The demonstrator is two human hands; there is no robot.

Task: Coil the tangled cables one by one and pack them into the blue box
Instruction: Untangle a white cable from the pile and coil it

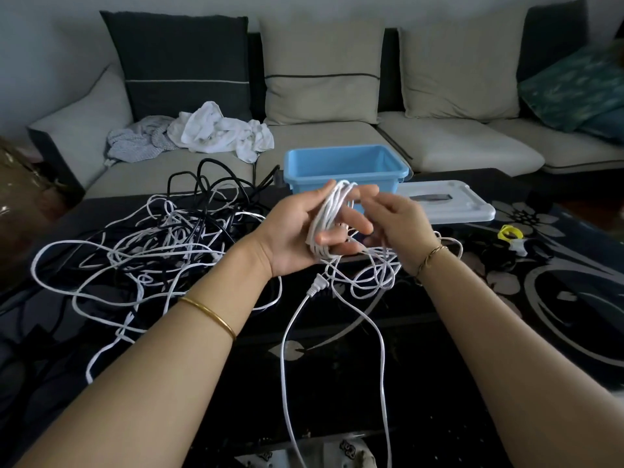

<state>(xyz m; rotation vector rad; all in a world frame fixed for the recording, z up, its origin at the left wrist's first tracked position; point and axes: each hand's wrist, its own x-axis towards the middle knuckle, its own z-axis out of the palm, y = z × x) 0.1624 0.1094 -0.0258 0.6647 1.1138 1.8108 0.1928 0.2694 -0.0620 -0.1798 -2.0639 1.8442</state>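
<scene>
Several loops of thin white cable (325,214) wrap the left hand (293,231), clamped there to hold the coil's shape. The right hand (395,224) curls alongside, grip unclear; the blue plastic box (304,185) waits just behind.

Glossy plastic blue box (341,170), glossy black table (439,349)

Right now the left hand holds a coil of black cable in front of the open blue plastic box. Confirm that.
Not quite: in the head view the coil of cable in the left hand is white, not black. The rest holds: it is in front of the open blue plastic box.
</scene>
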